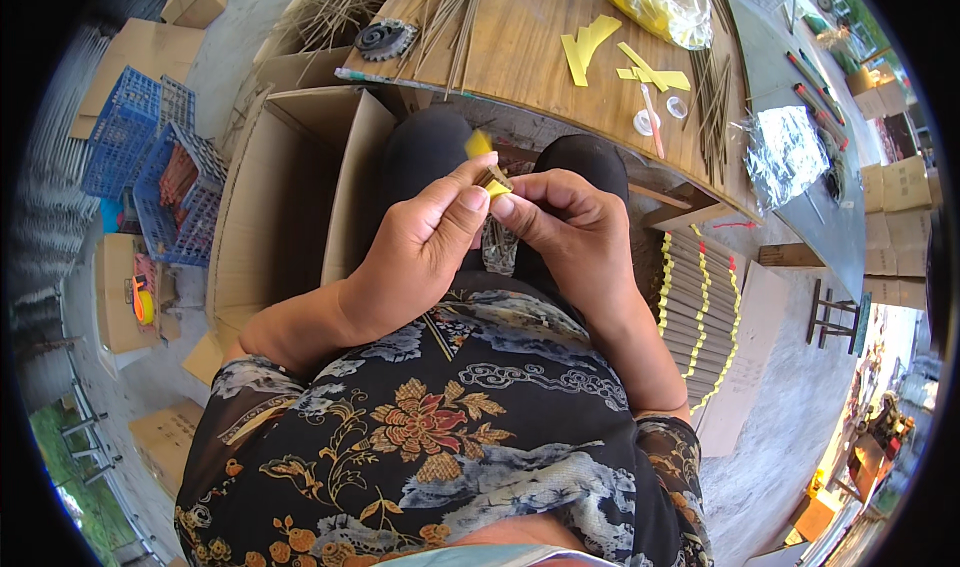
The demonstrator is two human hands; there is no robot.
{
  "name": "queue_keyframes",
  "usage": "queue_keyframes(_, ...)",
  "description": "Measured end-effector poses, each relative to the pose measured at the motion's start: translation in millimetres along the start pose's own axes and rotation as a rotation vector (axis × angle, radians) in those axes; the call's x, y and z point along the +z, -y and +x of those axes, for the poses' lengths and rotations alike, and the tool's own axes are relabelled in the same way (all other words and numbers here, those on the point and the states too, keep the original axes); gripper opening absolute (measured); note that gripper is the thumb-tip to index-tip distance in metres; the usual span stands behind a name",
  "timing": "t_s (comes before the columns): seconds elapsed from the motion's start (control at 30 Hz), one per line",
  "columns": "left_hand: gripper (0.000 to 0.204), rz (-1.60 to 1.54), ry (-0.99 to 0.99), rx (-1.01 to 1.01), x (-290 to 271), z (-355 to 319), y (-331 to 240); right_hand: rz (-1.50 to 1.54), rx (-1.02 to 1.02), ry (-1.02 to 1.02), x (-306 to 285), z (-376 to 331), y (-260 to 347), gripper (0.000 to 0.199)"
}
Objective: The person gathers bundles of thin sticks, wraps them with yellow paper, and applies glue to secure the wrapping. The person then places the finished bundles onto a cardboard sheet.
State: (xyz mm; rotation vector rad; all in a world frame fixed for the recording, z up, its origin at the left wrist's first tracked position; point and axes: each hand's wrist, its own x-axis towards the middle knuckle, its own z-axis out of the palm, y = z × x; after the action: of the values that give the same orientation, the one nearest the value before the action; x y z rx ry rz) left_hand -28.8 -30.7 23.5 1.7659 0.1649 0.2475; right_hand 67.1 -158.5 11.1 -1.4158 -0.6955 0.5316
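Observation:
Over my lap, my left hand [425, 227] pinches the end of a small bundle of thin brown sticks [491, 177] between thumb and fingers. A yellow paper strip [499, 189] lies around the bundle's end, and a blurred yellow tip [480, 145] stands up beyond the left fingertips. My right hand [578, 217] meets it from the other side, its thumb and forefinger closed on the strip. Below the hands, something clear and shiny, perhaps plastic wrap [498, 247], shows between my knees; most of it is hidden.
Ahead, a wooden table [520, 27] carries loose yellow strips [590, 47], a plastic bag [660, 5], small dishes with a brush [652, 127] and sticks [712, 97]. An open cardboard box [280, 187] stands left, blue crates [125, 132] beyond. Banded stick bundles [700, 312] lie right.

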Motion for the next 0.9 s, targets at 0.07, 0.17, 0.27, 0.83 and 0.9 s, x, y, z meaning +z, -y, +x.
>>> queue_keyframes(0.07, 0.041, 0.019, 0.009, 0.032, 1.8, -1.5, 1.3, 0.123, 0.041, 0.062, -0.3, -2.7, 6.0, 0.019)
queue_keyframes(0.17, 0.042, 0.016, 0.046, 0.060, 3.3, -2.7, 4.0, 0.294, 0.103, 0.144, -1.8, -4.9, 12.1, 0.019)
queue_keyframes(0.27, 0.042, -0.005, 0.104, 0.040, 1.4, -3.2, 0.0, 0.365, 0.086, 0.181, -3.2, -6.1, 10.3, 0.020)
queue_keyframes(0.83, 0.073, -0.526, 0.408, -0.175, -6.7, 8.5, 2.2, 0.426, -0.111, 0.379, -13.3, -1.5, -14.0, 0.015)
queue_keyframes(0.9, 0.075, -0.582, 0.421, -0.239, -6.1, 9.5, 5.0, 0.369, -0.138, 0.393, -17.2, 0.8, -17.2, 0.016)
